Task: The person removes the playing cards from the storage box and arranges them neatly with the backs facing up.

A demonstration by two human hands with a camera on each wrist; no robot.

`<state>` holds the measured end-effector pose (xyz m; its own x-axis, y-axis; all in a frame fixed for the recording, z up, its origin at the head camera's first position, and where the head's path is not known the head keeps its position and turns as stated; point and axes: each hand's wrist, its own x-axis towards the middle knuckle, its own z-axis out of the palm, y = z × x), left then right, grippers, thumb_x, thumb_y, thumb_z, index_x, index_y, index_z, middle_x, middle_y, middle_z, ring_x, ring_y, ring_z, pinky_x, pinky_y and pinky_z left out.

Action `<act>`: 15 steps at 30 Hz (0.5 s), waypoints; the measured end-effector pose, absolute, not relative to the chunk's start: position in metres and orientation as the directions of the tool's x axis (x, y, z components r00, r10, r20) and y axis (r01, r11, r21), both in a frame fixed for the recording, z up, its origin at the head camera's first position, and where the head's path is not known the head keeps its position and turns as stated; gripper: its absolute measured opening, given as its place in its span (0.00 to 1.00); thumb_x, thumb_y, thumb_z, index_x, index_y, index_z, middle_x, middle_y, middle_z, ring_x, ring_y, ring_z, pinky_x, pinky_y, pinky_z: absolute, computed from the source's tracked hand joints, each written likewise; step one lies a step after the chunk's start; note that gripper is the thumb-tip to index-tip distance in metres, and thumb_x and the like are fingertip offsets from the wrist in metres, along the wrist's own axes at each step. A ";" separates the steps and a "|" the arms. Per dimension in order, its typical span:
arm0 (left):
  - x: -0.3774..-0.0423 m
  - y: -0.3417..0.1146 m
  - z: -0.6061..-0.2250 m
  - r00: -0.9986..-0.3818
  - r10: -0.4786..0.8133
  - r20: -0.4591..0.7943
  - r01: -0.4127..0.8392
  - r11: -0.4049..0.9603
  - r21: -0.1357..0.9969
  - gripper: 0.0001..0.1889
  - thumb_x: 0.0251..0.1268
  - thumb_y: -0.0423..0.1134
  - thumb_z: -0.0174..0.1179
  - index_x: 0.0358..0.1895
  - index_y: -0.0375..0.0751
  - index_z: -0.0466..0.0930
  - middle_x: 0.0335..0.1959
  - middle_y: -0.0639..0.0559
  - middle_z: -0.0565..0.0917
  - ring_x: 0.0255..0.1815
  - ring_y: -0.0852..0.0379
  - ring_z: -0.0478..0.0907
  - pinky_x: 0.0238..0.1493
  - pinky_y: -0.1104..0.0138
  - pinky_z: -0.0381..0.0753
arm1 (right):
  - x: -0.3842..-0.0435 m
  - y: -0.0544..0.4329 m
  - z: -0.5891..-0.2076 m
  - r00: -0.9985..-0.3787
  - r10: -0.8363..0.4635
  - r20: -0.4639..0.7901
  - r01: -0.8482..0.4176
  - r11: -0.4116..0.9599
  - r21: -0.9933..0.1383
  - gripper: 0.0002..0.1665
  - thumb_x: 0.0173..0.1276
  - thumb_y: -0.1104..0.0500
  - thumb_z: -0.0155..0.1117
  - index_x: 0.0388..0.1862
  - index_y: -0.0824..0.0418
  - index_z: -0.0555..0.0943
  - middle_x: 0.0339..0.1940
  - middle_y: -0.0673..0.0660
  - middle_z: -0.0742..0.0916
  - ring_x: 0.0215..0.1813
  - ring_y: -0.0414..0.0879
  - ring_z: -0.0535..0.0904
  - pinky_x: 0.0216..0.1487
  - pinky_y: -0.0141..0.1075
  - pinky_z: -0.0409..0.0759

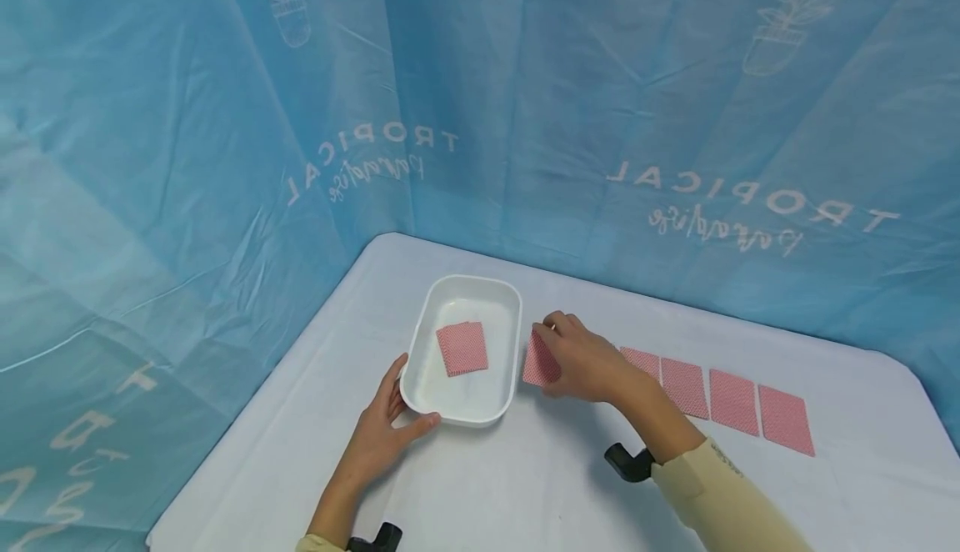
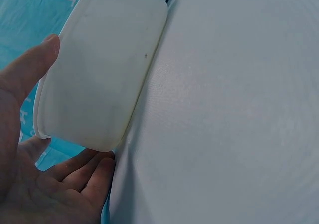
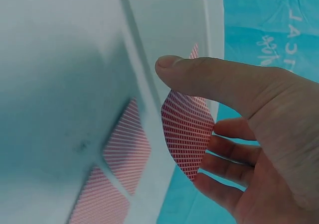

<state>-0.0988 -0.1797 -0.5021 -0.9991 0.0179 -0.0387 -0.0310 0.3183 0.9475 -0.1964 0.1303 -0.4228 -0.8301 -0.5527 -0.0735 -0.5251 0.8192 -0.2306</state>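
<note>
1. Card, red and white on its back: we pinch it in our right hand, thumb on one side and fingers on the other. It is just beside the right wall of the tray, outside it; we cannot tell whether its lower edge touches the bench.
2. We judge it light and springy: the right wrist view shows it bowed under our pinch, so a softer squeeze should spare it a crease.
3. It looks thin and probably smooth, liable to slip or twist if we hold only a corner. Opposite edges, near their middles, seem the best place to take hold.
4. Our left hand grips the tray's near left corner, thumb at the near rim and fingers round the side. The tray looks stiff, and likely light enough to slide, so a corner hold suits it.
5. Inside the tray we see a pile of overlapping cards, backs up. To the right, a row of cards lies flat; edges so close to the cloth may be hard to lift with a fingertip.
</note>
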 end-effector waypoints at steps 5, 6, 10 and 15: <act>-0.097 -0.177 -0.493 -0.999 0.030 -0.043 -0.031 0.316 0.948 0.53 0.51 0.50 0.73 0.77 0.57 0.47 0.71 0.48 0.65 0.68 0.49 0.65 0.66 0.55 0.64 | -0.185 0.131 -0.430 -0.818 -0.570 -0.079 -0.548 0.813 -0.198 0.52 0.46 0.47 0.80 0.69 0.60 0.69 0.61 0.53 0.71 0.60 0.47 0.67 0.51 0.41 0.79; -0.096 -0.176 -0.488 -0.998 0.036 -0.047 -0.033 0.317 0.948 0.53 0.52 0.49 0.73 0.77 0.55 0.47 0.71 0.46 0.65 0.69 0.48 0.64 0.66 0.55 0.64 | -0.182 0.130 -0.431 -0.817 -0.572 -0.079 -0.551 0.813 -0.188 0.52 0.46 0.47 0.80 0.69 0.60 0.69 0.62 0.54 0.71 0.60 0.47 0.67 0.53 0.41 0.78; -0.091 -0.172 -0.467 -0.996 0.045 -0.078 -0.060 0.311 0.949 0.52 0.54 0.43 0.73 0.77 0.51 0.46 0.71 0.43 0.63 0.70 0.47 0.62 0.67 0.55 0.63 | -0.175 0.128 -0.434 -0.820 -0.566 -0.088 -0.546 0.819 -0.179 0.53 0.45 0.46 0.81 0.68 0.60 0.69 0.61 0.54 0.71 0.60 0.46 0.67 0.52 0.39 0.78; -0.090 -0.171 -0.465 -0.996 0.039 -0.079 -0.062 0.313 0.948 0.52 0.54 0.41 0.73 0.77 0.50 0.46 0.71 0.42 0.64 0.69 0.47 0.63 0.66 0.56 0.64 | -0.170 0.126 -0.445 -0.824 -0.557 -0.105 -0.531 0.823 -0.204 0.54 0.43 0.46 0.82 0.69 0.60 0.69 0.58 0.52 0.72 0.56 0.45 0.68 0.52 0.39 0.79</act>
